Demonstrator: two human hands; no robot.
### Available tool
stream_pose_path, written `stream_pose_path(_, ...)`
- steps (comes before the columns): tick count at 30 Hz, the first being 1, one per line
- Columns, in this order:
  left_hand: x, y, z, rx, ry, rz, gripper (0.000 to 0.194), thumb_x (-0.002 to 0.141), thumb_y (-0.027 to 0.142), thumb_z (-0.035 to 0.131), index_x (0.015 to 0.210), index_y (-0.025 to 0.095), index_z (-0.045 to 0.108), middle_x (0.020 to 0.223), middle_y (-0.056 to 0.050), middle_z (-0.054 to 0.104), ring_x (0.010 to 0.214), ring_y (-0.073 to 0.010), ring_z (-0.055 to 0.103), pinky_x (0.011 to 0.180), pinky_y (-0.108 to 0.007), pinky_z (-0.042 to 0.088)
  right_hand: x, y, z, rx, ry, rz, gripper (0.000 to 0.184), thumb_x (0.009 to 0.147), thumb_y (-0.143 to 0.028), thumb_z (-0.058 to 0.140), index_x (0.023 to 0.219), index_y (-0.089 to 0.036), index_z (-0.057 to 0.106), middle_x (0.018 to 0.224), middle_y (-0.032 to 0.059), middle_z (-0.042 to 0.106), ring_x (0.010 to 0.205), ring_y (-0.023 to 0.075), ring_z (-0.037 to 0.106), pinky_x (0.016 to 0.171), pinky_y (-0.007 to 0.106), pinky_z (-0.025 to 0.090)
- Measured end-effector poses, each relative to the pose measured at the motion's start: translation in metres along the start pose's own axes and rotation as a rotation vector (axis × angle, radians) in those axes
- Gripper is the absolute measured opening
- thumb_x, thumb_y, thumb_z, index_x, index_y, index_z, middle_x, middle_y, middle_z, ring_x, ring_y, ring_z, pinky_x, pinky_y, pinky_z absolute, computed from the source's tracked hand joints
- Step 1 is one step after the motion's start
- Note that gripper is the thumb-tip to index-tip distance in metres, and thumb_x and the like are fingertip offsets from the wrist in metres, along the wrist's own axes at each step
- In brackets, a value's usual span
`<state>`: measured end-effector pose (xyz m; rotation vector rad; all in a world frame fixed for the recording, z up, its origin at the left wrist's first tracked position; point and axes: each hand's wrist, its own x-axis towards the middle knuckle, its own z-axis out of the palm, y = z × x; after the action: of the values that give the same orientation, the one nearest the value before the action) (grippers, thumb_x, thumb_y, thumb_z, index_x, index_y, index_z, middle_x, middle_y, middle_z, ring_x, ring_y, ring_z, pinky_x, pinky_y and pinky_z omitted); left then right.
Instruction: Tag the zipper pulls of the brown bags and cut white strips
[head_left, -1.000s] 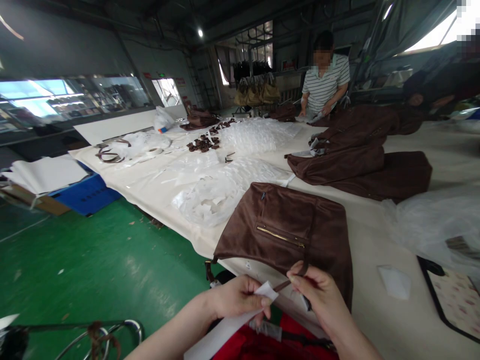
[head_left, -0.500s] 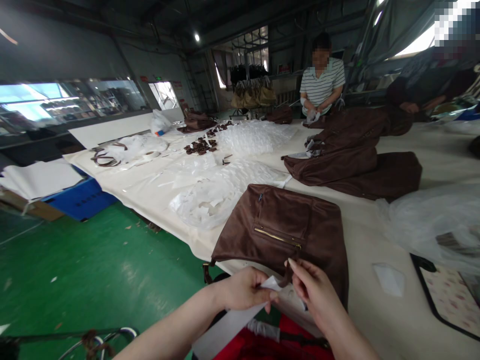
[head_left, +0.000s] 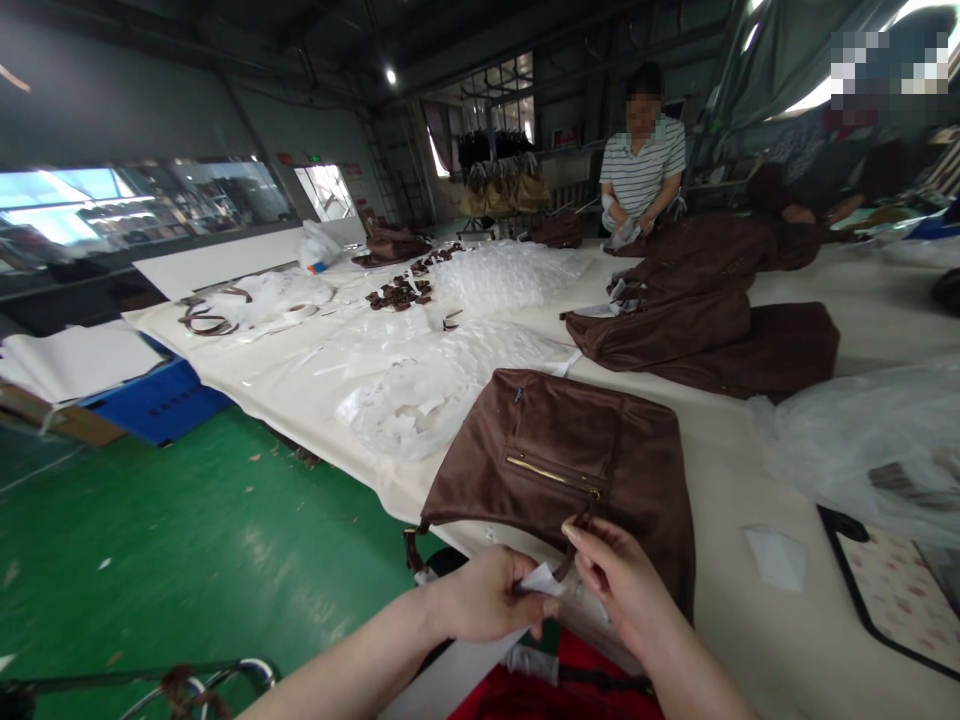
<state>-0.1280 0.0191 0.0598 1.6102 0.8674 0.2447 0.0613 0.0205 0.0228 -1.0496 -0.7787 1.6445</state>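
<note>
Firstly, head view, lower centre of the frame: one left hand (head_left: pixel 491 598), fingers curled and thumb pressed down, closed on a white strip (head_left: pixel 459 672); the strip's pointed tip shows beyond the thumb, its longer part trailing toward the bottom edge. Just right of it: one right hand (head_left: pixel 611 565), thumb and fingertips pinched together on a narrow brown strap (head_left: pixel 564 567), remaining fingers loosely bent. The strap runs between the two hands; whether its end lies inside the left grip cannot be told.

Centre, right of middle: one brown bag (head_left: pixel 570 425), lying flat at the table's near edge, gold zipper (head_left: pixel 551 475) across its front, right hand over its lower edge. Beneath: one table (head_left: pixel 731 450), cream-covered.

Right of centre: brown bags (head_left: pixel 697 340), piled. Upper centre: translucent wrapping (head_left: pixel 510 275), heaped; to its left, small brown pieces (head_left: pixel 397 293), scattered.

Lower right: one white scrap (head_left: pixel 775 558), flat; beside it, one patterned panel (head_left: pixel 896 595), dark-edged, partly cut off by the frame.

Left: one blue box (head_left: pixel 169 400), below white sheets (head_left: pixel 79 355). Upper right: one co-worker in a striped shirt (head_left: pixel 641 170), hands at pale material.
</note>
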Motion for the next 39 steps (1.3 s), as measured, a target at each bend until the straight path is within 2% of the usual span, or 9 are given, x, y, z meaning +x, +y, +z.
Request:
stream_pose_path(7, 0.003, 0.0, -0.001, -0.085, 0.101, -0.101, 0.07, 0.089, 0.069, 0.034, 0.087, 0.009, 0.07, 0.071, -0.008, 0.066, 0.057, -0.0127, 0.05, 0.052, -0.022, 0.037, 0.006, 0.015, 0.002, -0.134, 0.007, -0.034, 0.039, 0.074, -0.052, 0.071, 0.082, -0.016, 0.063, 0.045, -0.0083, 0.043, 0.042, 0.0072, 0.033, 0.042, 0.021, 0.022)
stream_pose_path(10, 0.014, -0.001, -0.002, 0.055, 0.175, -0.065, 0.068, 0.092, 0.065, 0.031, 0.081, 0.009, 0.068, 0.07, -0.007, 0.065, 0.06, -0.0143, 0.052, 0.056, -0.023, 0.04, 0.004, 0.012, 0.002, -0.277, -0.041, -0.008, 0.041, 0.075, -0.057, 0.067, 0.08, -0.016, 0.064, 0.044, -0.0086, 0.041, 0.04, 0.0079, 0.032, 0.041, 0.022, 0.022)
stream_pose_path(12, 0.02, -0.001, -0.003, 0.214, 0.231, -0.05, 0.062, 0.095, 0.058, 0.031, 0.076, 0.011, 0.067, 0.068, -0.005, 0.062, 0.062, -0.0144, 0.052, 0.056, -0.023, 0.038, 0.0, 0.002, -0.003, -0.474, -0.072, -0.049, 0.039, 0.079, -0.057, 0.061, 0.079, -0.018, 0.066, 0.047, -0.0055, 0.048, 0.04, 0.0094, 0.037, 0.042, 0.023, 0.027)
stream_pose_path(15, 0.024, 0.001, -0.007, 0.435, 0.286, -0.069, 0.057, 0.096, 0.05, 0.032, 0.07, 0.012, 0.065, 0.067, -0.004, 0.059, 0.06, -0.0139, 0.049, 0.055, -0.023, 0.034, -0.008, -0.015, -0.017, -0.882, 0.088, -0.248, 0.027, 0.08, -0.049, 0.062, 0.079, -0.023, 0.069, 0.064, 0.0017, 0.065, 0.052, 0.0155, 0.055, 0.051, 0.027, 0.04)
stream_pose_path(18, 0.027, 0.006, -0.009, 0.484, 0.285, -0.138, 0.057, 0.097, 0.048, 0.03, 0.07, 0.012, 0.067, 0.064, -0.004, 0.058, 0.057, -0.0138, 0.049, 0.052, -0.023, 0.031, -0.008, -0.026, -0.028, -1.103, 0.267, -0.442, 0.023, 0.08, -0.038, 0.063, 0.098, -0.025, 0.068, 0.081, 0.0039, 0.07, 0.062, 0.0184, 0.062, 0.061, 0.03, 0.046)
stream_pose_path(21, 0.034, 0.013, -0.01, 0.415, 0.273, -0.209, 0.057, 0.096, 0.048, 0.032, 0.075, 0.01, 0.07, 0.061, -0.004, 0.057, 0.056, -0.0143, 0.05, 0.05, -0.024, 0.03, -0.001, -0.026, -0.032, -1.136, 0.132, -0.517, 0.035, 0.083, -0.03, 0.057, 0.118, -0.026, 0.062, 0.092, 0.0038, 0.068, 0.061, 0.0159, 0.061, 0.063, 0.03, 0.049)
stream_pose_path(26, 0.044, 0.02, -0.018, 0.333, 0.221, -0.237, 0.056, 0.095, 0.049, 0.036, 0.08, 0.009, 0.073, 0.064, -0.005, 0.062, 0.059, -0.0158, 0.054, 0.054, -0.024, 0.036, 0.01, -0.015, -0.037, -1.14, -0.016, -0.589, 0.029, 0.085, -0.021, 0.05, 0.105, -0.028, 0.07, 0.097, 0.0045, 0.068, 0.078, 0.0192, 0.064, 0.074, 0.032, 0.05)
stream_pose_path(32, 0.067, 0.022, -0.022, 0.513, 0.231, -0.211, 0.054, 0.095, 0.046, 0.035, 0.079, 0.01, 0.071, 0.066, -0.006, 0.063, 0.059, -0.0171, 0.053, 0.055, -0.026, 0.036, 0.016, -0.005, -0.049, -0.943, 0.164, -0.583, 0.035, 0.085, -0.021, 0.048, 0.118, -0.021, 0.06, 0.095, 0.0072, 0.065, 0.07, 0.017, 0.061, 0.071, 0.031, 0.053)
stream_pose_path(39, 0.099, 0.024, -0.016, 0.579, 0.25, -0.153, 0.05, 0.097, 0.041, 0.03, 0.091, 0.011, 0.07, 0.081, -0.01, 0.069, 0.071, -0.0198, 0.06, 0.063, -0.027, 0.039, 0.022, 0.004, -0.059, -0.845, 0.192, -0.566, 0.037, 0.083, -0.019, 0.049, 0.118, -0.021, 0.061, 0.096, 0.0061, 0.066, 0.076, 0.0176, 0.063, 0.076, 0.032, 0.053)
